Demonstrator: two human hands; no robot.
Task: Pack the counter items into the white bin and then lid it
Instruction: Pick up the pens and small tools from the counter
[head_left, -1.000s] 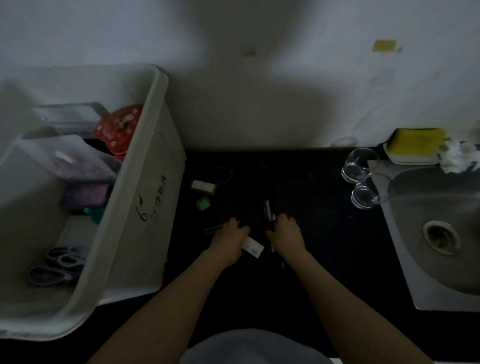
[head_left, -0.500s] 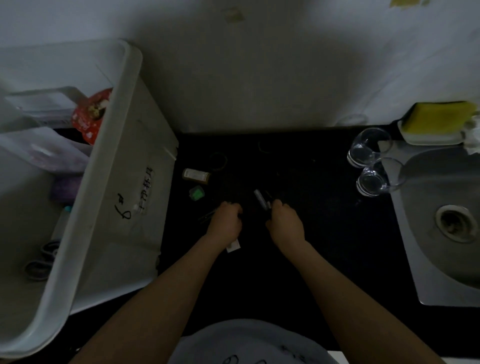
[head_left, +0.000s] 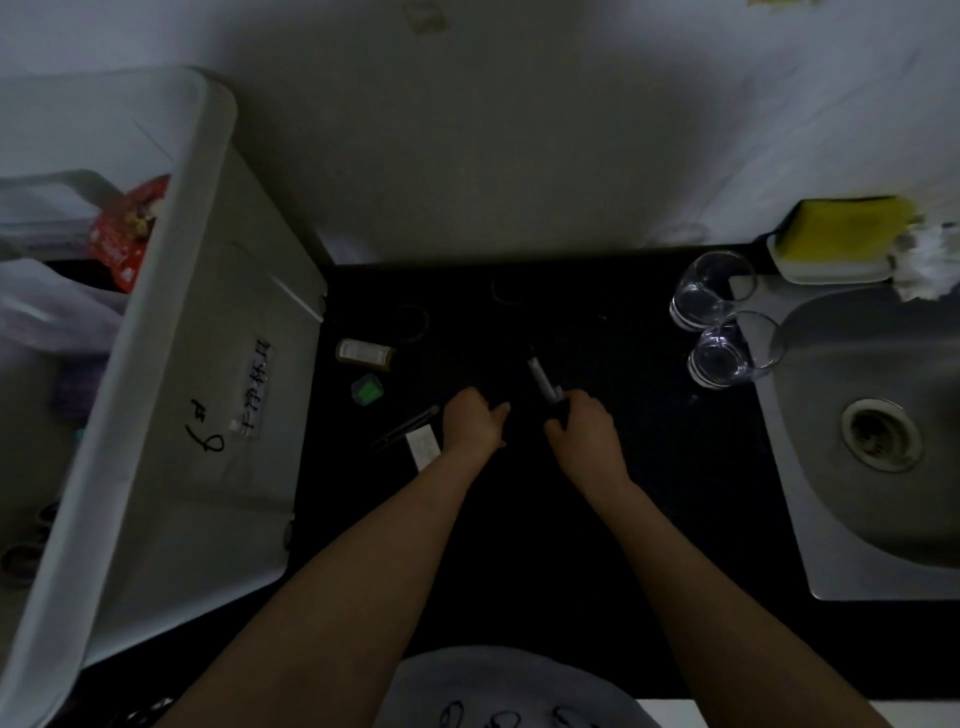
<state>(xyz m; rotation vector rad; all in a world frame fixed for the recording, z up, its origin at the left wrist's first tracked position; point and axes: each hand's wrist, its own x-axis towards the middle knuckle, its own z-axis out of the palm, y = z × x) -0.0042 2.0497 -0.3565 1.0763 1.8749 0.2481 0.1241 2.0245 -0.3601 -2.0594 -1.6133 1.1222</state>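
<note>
The white bin stands at the left on the black counter and holds a red packet and a plastic bag. My right hand is shut on a thin silver-and-dark stick that points away from me. Just left of it, my left hand rests on the counter with curled fingers; anything under it is hidden in the dark. A white card and a dark pen lie left of that hand. A small bottle and a green piece lie near the bin.
Two clear glasses stand at the right by the steel sink. A yellow sponge sits behind the sink. Two dark rings lie near the wall. No lid is in view.
My view has shifted, so the bin sits further left. The white card, earlier under my left hand, now lies uncovered left of my wrist. My right hand still holds the stick.
</note>
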